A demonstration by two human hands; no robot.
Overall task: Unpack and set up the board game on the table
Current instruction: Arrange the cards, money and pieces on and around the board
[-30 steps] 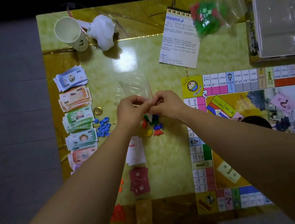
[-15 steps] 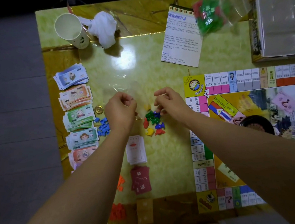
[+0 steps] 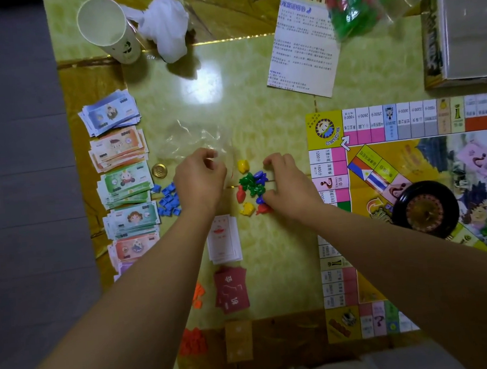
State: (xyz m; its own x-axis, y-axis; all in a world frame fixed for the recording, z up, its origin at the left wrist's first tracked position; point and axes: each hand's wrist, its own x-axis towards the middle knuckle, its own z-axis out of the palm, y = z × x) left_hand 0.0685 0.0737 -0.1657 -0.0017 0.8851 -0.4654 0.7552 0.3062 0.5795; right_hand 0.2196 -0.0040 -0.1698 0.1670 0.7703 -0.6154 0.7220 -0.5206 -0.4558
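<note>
Yellow and shiny, the table (image 3: 258, 100) fills most of the view. The game board (image 3: 411, 169) lies open and flat on its right side. Down the left side sit rows of paper money (image 3: 124, 183).

Between them, in the middle of the table, is a clear bag (image 3: 191, 139). The left hand (image 3: 199, 179) has its fingers curled and pinches the near edge of the bag. The bag looks empty.

The little game pieces (image 3: 251, 185) are red, green, blue and yellow. They lie in a small pile on the table, right between the two hands. The pile runs from far to near.

The right hand (image 3: 288, 185) is the closer one. It curls like a cup round the right side of the pile, and its thumb touches the pieces. I cannot tell if it grips any. The board is just to the right of this hand, so I think the pieces should go that way next.
</note>
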